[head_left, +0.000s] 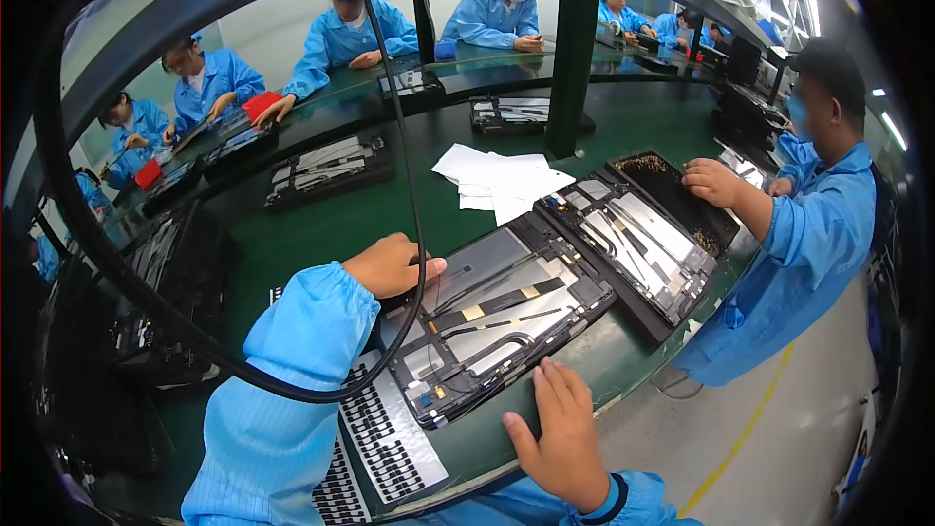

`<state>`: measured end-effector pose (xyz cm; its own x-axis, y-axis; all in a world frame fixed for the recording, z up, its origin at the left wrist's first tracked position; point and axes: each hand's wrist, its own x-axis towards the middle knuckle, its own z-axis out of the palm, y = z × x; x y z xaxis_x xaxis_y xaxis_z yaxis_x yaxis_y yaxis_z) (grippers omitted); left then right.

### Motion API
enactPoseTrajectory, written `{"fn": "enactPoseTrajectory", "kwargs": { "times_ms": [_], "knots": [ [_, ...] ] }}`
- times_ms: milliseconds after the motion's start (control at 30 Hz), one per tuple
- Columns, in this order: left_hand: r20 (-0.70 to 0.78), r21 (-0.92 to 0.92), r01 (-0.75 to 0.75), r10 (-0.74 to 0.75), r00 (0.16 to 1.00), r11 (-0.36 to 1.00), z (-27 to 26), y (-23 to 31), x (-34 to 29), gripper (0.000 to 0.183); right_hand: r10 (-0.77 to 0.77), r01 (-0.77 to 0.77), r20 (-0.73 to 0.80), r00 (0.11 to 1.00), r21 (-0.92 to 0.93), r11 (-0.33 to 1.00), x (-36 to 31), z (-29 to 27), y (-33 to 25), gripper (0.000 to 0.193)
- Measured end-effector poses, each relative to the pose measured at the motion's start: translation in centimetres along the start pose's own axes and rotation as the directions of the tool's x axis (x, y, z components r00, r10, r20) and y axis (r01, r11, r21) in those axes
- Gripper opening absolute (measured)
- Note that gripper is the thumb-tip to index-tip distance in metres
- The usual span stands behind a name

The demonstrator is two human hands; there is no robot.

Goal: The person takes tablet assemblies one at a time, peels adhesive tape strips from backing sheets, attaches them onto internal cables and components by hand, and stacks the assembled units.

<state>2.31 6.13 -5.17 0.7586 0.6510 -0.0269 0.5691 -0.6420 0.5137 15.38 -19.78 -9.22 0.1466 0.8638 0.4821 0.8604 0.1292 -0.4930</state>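
Observation:
In front of me lies an opened tablet [487, 343] with silver inner plates, black ribbon cables and small yellowish tape pieces inside a black frame. My left hand [388, 265] rests at its far left edge, one finger stretched over the grey panel; the other fingers are partly hidden. By the near edge is my right hand [563, 436], fingers spread and fingertips close to the frame, with nothing in it. Under the tablet's left side, a white sheet of black stickers [392, 438] sticks out. A black cable [421, 263] hangs across the view in front of my left hand.
A second opened tablet [638, 248] adjoins on the right, beside a black tray of small brass-coloured parts [716, 224], where a co-worker's hand [716, 182] reaches. White papers [502, 180] lie beyond. A dark post [575, 49] stands on the green bench [331, 224]. Several co-workers sit opposite.

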Motion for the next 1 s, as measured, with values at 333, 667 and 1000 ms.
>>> {"fn": "enactPoseTrajectory", "kwargs": {
  "times_ms": [333,667,1000],
  "knots": [
    [0.002,-0.344,-0.093,0.1,0.995,0.934,-2.2,0.7,-3.2,0.051,0.128,-0.048,-0.178,0.976,0.394,0.918,1.5,3.1,-1.0,0.062],
    [-0.499,-0.267,0.075,-0.204,0.843,0.961,-16.1,-2.9,-15.1,0.057,-0.198,0.073,-0.02,0.98,0.961,0.265,16.9,3.5,-11.9,0.061],
    [-0.439,-0.27,0.61,-0.659,0.611,0.745,-20.7,-12.3,-30.1,0.03,-0.425,0.108,0.104,0.899,0.888,0.447,17.5,19.1,-23.3,0.072]
  ]
}}
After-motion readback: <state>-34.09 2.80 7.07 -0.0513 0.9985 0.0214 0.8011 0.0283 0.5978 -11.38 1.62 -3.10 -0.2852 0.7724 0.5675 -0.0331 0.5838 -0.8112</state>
